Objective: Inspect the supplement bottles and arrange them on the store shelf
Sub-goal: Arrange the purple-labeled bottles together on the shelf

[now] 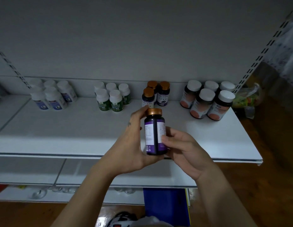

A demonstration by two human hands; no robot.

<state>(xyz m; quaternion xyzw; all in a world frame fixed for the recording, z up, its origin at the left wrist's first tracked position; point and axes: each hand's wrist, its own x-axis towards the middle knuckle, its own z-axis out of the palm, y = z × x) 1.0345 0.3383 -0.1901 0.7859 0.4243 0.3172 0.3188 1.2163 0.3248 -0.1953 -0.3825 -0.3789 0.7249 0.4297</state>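
In the middle of the frame, over the white metal shelf (76, 128), the left hand (129, 145) and right hand (183, 149) both curl fingers round the dark plastic bottle with a copper cap (154, 133), label turned toward the person, likely for reading

On the shelf (60, 128), four bottle clusters are set along the back: the leftmost cluster (52, 97), the centre-left cluster (112, 99), the centre cluster (156, 94) and the right cluster (208, 99). Before the centre cluster, the held bottle (154, 131) is gripped between the left hand (127, 145) and the right hand (183, 149). A lower shelf (36, 169) lies beneath.
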